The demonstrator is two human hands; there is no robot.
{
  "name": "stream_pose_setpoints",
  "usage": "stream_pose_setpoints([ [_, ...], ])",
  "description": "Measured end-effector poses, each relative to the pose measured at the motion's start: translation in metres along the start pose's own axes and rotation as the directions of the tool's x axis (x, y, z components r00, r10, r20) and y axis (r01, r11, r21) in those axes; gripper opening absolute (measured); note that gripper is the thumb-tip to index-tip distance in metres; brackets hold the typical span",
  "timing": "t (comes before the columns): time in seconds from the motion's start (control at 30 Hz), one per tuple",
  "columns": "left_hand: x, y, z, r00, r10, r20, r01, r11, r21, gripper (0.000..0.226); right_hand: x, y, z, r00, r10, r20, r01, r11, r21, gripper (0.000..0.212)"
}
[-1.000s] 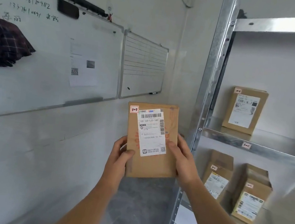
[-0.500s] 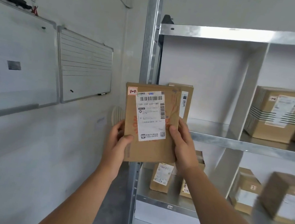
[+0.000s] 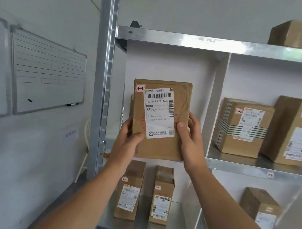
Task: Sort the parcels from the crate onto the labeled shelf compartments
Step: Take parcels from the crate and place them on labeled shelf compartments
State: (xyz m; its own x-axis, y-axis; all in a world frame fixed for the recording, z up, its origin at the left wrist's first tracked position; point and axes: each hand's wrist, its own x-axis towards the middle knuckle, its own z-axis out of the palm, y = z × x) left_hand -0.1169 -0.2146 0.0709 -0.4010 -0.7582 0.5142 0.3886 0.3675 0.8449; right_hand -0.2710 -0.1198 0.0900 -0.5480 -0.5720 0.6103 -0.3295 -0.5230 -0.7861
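A flat brown parcel [image 3: 162,149] with a white shipping label and a red "1-1" sticker is upright in both my hands, in front of the left compartment of the middle shelf [image 3: 235,168]. My left hand [image 3: 126,140] grips its lower left edge, thumb on the front. My right hand [image 3: 191,139] grips the right edge, thumb on the label. Behind it another parcel's edge [image 3: 131,103] shows in that compartment.
Two parcels [image 3: 241,127] stand in the compartment to the right, marked "1-2". Below, two upright boxes [image 3: 130,189] carry "2-1" stickers. More boxes [image 3: 293,34] sit on the top shelf. A steel upright [image 3: 99,87] and whiteboards [image 3: 47,74] are on the left.
My view has swung right toward the shelving. The parcel, still held in both hands, now sits in front of the left middle compartment instead of beside the steel upright.
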Motion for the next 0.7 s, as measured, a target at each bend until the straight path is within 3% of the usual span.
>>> stream_pose_setpoints([
  [0.13,0.018,-0.007,0.032,0.999,-0.017,0.027,0.017,1.0,0.004,0.047,0.019,0.007,-0.024,0.998,-0.029,-0.054,0.023,0.994,-0.105,0.068],
  [0.4,0.039,-0.034,0.06,0.994,-0.093,0.063,0.085,0.988,0.13,0.05,0.034,0.03,-0.051,0.996,-0.046,-0.072,0.027,0.971,-0.237,0.055],
  [0.7,0.064,-0.044,0.069,0.983,-0.131,0.126,0.067,0.904,0.423,0.052,0.05,0.054,-0.058,0.988,0.029,-0.154,-0.076,0.948,-0.31,0.042],
])
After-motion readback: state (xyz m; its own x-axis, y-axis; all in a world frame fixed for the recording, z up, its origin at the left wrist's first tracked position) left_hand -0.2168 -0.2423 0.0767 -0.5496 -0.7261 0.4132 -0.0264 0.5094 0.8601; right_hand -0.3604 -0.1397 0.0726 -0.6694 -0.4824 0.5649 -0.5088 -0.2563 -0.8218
